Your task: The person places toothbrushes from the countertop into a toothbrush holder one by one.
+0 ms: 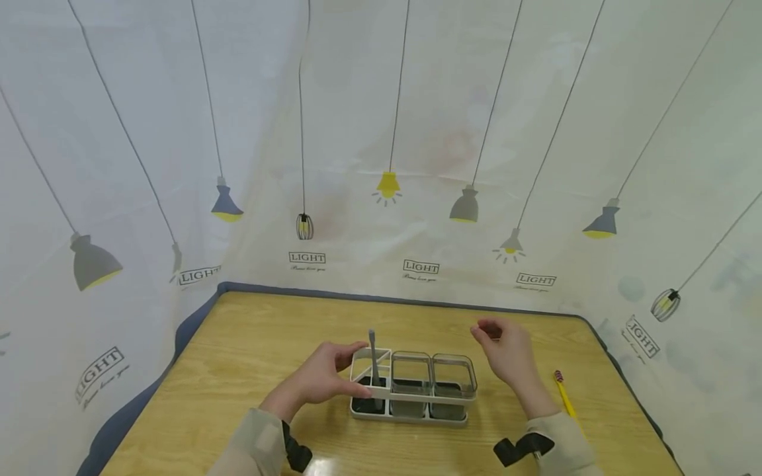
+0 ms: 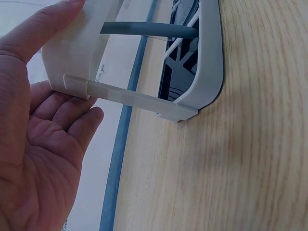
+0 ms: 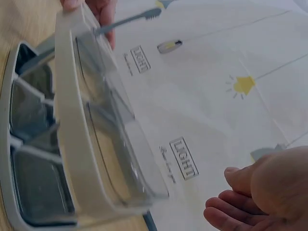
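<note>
A white toothbrush holder (image 1: 417,398) stands on the wooden table in front of me. Its left end is gripped by my left hand (image 1: 321,373), with the thumb on the front of the upper rail and fingers behind it. A grey toothbrush (image 1: 374,357) stands upright, bristles up, in the divided left compartment. Two clear cups (image 1: 448,410) sit side by side in the holder's other slots. To the right of the holder, my right hand (image 1: 508,350) hovers in the air, fingers loosely curled around nothing. In the right wrist view that right hand (image 3: 274,192) appears apart from the holder.
On the right of the table (image 1: 250,330) lies a yellow toothbrush (image 1: 565,400), beside my right wrist. A pale curtain (image 1: 357,132) printed with hanging lamps surrounds the table's back and sides.
</note>
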Demonstrator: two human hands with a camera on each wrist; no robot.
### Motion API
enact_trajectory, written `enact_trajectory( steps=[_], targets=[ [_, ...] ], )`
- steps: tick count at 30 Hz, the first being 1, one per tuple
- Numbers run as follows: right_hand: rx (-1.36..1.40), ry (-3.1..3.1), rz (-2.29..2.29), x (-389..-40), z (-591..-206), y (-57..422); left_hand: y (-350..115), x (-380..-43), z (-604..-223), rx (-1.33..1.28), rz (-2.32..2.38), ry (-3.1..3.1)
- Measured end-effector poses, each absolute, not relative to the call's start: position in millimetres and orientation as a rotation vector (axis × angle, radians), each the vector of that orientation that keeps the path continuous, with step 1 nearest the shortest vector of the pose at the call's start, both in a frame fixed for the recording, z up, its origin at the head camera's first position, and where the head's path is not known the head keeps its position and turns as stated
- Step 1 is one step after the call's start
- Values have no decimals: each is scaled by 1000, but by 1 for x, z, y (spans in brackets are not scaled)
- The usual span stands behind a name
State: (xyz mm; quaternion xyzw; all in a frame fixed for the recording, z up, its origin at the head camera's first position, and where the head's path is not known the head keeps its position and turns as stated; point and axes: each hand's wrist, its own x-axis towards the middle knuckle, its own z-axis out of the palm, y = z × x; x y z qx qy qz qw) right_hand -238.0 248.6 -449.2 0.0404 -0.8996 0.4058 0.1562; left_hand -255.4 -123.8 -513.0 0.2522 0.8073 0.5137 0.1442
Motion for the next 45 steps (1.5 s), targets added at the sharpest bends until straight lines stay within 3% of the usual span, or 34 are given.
enact_trajectory(
  steps=[22,45],
  targets=[
    [9,-2954,842,-254,-478,342,-124,-255,-512,730,1453,2367],
    [-181,-3156,838,-242,-523,371,-124,-255,-512,719,1451,2360]
  ],
)
